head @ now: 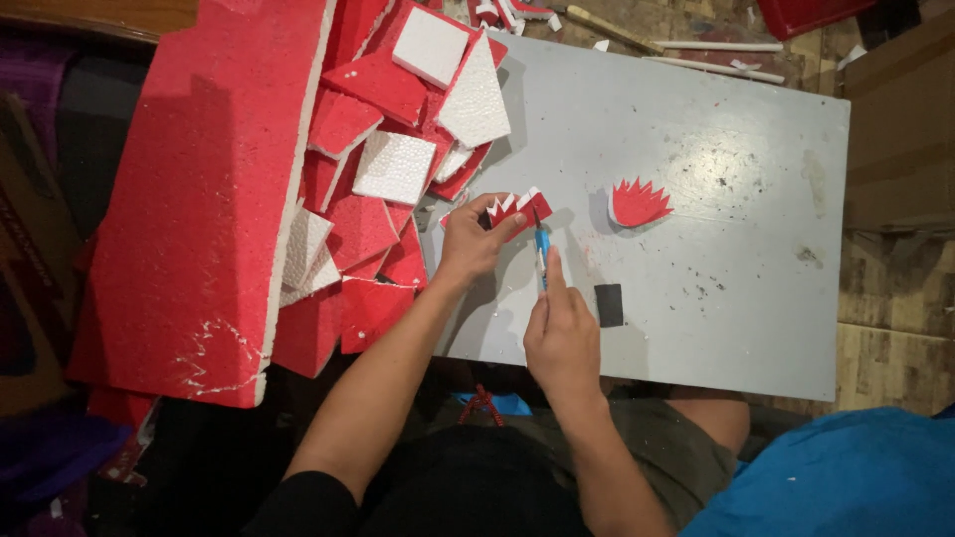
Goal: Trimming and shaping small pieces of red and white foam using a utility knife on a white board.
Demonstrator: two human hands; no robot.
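My left hand [471, 242] pinches a small red foam piece [517, 210] with a zigzag white-edged top, holding it down on the grey board [716, 199]. My right hand [562, 333] grips a blue craft knife [541, 251], its tip pointing up at the lower edge of that piece. A finished red spiky foam shape [637, 203] lies on the board to the right, apart from both hands.
A large red foam sheet [209, 199] leans at the left. Several red and white foam offcuts [398, 129] are piled beside it. A small black rectangle [609, 304] lies near my right hand. White sticks [716, 48] lie at the back. A blue cloth [846, 477] sits at bottom right.
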